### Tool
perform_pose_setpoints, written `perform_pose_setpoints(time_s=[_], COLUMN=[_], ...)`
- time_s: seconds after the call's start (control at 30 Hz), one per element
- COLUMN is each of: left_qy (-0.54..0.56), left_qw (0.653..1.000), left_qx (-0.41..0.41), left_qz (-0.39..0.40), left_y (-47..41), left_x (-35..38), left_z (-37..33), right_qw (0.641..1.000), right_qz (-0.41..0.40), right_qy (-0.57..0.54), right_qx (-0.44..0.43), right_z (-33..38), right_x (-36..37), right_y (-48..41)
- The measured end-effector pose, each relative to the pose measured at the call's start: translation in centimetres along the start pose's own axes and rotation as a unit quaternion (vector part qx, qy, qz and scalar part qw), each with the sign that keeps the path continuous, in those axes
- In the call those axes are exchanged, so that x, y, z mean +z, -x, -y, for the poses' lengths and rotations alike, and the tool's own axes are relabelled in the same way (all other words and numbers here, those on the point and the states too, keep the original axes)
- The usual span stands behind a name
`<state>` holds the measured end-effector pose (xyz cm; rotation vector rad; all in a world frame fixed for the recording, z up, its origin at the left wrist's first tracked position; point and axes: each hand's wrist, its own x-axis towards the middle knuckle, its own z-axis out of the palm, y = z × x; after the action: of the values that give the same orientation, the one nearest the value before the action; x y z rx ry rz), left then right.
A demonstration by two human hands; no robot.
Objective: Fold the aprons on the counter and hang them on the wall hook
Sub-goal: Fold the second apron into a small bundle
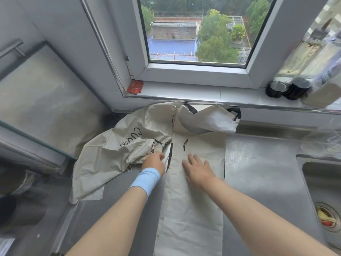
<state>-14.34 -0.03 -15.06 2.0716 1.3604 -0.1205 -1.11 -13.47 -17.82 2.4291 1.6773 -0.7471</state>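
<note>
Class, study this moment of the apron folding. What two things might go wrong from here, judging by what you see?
One: the left hand grips the crumpled apron right beside the folded apron; tugging it may drag that fold askew, though the right hand lies flat on it.
Two: the sink to the right holds food scraps; cloth swung that way could get soiled.
</note>
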Motion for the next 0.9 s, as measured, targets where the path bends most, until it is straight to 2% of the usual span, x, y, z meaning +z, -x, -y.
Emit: perform_pose_setpoints(time_s=[0.1,0.27,0.4,0.53,0.57,0.67,0.77,0.83,0.9], left_qy=[-0.058,-0.048,0.022,0.184,0.197,0.05,-0.098,-0.135,-0.113], left_qw=[0.997,0.993,0.992,0.975,0.973,0.993,0.989,0.983,0.986], left_qx=[-0.036,-0.101,-0.124,-0.121,-0.121,-0.103,-0.098,-0.069,-0.033], left_qz=[0.024,0.04,0.031,0.005,0.007,-0.01,-0.06,-0.103,-0.116], left_y=[-0.2,-1.0,-0.9,-0.7,-0.6,-0.3,0.3,1.0,1.8], left_x=[1.5,2.8,2.0,0.6,0.3,-1.2,-2.2,-2.1,-1.7], left_z=[0.6,0.3,-0.2,-0.4,-0.2,0.4,0.7,0.8,0.6], right_qw=[1.0,0.998,0.997,0.998,0.998,0.999,0.999,0.999,0.999], right_qz=[-0.015,-0.053,-0.049,-0.045,-0.043,-0.024,-0.008,-0.002,-0.009], right_qy=[-0.002,0.026,0.026,0.001,-0.002,0.0,0.0,-0.017,-0.034], right_qx=[0.011,-0.019,-0.045,-0.041,-0.039,-0.034,-0.031,-0.033,-0.024], right_z=[0.3,-0.3,-0.4,-0.5,-0.4,-0.1,0.1,-0.1,-0.5], right_x=[0.2,-0.2,-0.4,-0.6,-0.8,-1.3,-1.5,-1.5,-1.5], right_y=[-0.2,-0.5,-0.8,-1.0,-1.0,-1.1,-1.1,-0.5,0.6])
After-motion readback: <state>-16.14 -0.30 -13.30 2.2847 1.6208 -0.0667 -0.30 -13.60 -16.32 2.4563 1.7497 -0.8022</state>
